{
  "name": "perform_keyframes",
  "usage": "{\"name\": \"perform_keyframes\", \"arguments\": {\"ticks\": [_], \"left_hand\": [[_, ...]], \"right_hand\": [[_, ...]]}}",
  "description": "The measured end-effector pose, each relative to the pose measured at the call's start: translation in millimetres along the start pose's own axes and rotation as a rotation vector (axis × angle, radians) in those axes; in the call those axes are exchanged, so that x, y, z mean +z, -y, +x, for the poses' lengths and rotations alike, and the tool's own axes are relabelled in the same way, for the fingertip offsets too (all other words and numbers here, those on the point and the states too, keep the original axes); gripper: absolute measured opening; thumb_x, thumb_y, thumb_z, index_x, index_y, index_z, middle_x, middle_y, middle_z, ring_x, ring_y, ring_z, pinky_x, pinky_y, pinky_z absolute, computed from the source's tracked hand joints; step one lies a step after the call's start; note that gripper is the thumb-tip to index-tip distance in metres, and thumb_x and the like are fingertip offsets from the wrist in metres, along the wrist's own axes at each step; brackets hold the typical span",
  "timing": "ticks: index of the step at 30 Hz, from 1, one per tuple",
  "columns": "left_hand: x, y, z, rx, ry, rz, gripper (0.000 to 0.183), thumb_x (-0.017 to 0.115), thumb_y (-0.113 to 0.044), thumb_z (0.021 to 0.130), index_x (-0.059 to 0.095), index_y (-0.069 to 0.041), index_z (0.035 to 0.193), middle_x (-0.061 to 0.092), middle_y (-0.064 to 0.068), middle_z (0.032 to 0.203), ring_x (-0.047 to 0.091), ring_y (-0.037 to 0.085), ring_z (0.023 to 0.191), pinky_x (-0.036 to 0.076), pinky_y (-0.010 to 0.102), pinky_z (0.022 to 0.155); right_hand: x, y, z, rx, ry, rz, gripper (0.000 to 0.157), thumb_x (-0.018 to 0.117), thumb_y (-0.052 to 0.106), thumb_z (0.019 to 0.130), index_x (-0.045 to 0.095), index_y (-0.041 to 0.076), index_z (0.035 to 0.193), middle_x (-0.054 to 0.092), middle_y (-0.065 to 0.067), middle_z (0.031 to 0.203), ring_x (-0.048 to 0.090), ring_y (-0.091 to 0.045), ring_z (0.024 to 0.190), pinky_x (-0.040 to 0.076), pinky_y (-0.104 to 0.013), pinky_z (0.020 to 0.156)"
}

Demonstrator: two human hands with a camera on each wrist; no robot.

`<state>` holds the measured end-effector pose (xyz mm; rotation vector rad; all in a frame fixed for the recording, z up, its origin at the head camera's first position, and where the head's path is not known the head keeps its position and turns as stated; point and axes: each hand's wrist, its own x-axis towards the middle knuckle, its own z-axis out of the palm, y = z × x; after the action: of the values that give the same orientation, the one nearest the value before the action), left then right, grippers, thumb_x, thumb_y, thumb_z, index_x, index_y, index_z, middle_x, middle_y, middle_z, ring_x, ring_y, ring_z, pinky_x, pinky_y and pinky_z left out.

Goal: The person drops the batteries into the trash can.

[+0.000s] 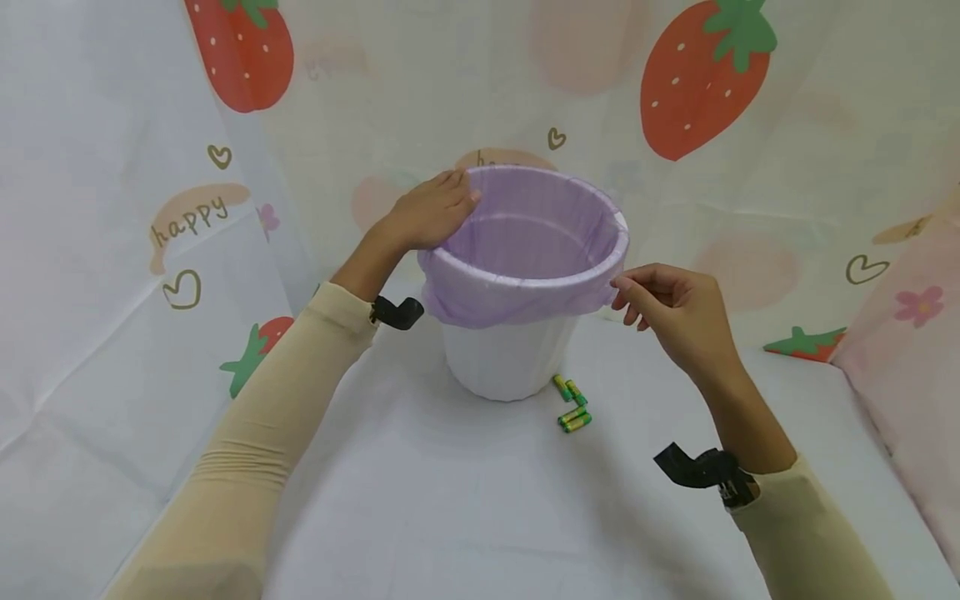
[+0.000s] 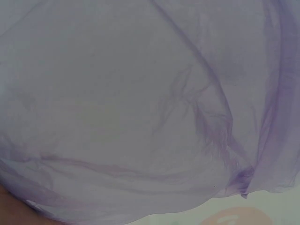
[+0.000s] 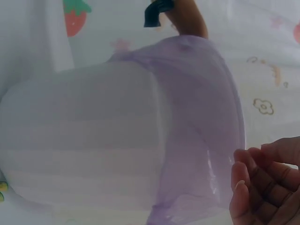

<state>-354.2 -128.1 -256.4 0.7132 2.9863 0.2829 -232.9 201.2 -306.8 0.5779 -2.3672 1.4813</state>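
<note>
A white bin (image 1: 502,358) stands upright, lined with a purple plastic bag (image 1: 517,304) folded over its rim. My left hand (image 1: 438,208) rests on the rim at the left, fingers extended; only a sliver of a hand (image 2: 16,211) shows in the left wrist view, below the bag (image 2: 117,93). At the bin's right side, my right hand (image 1: 675,308) has its thumb and fingertips at the bag's folded edge. In the right wrist view, the right hand (image 3: 269,187) has loosely bent fingers beside the bag (image 3: 201,126), with no bag visibly caught between them.
Several small green-and-yellow batteries (image 1: 576,423) lie on the white tabletop (image 1: 450,500), just right of the bin's base. A strawberry-patterned cloth (image 1: 750,200) hangs behind the bin. Black straps (image 1: 397,312) are on both wrists.
</note>
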Motion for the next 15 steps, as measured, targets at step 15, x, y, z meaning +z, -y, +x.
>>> {"name": "perform_keyframes", "arguments": {"ticks": [15], "left_hand": [[-1.0, -0.6, -1.4, -0.013, 0.006, -0.024, 0.067, 0.011, -0.041, 0.111, 0.006, 0.006, 0.159, 0.001, 0.022, 0.168, -0.002, 0.033, 0.156, 0.0, 0.04, 0.126]], "right_hand": [[16.2, -53, -50, 0.139, 0.043, -0.032, 0.025, 0.066, 0.027, 0.101, 0.075, 0.005, 0.105, 0.073, -0.004, 0.083, 0.067, -0.025, 0.07, 0.058, -0.025, 0.062]]}}
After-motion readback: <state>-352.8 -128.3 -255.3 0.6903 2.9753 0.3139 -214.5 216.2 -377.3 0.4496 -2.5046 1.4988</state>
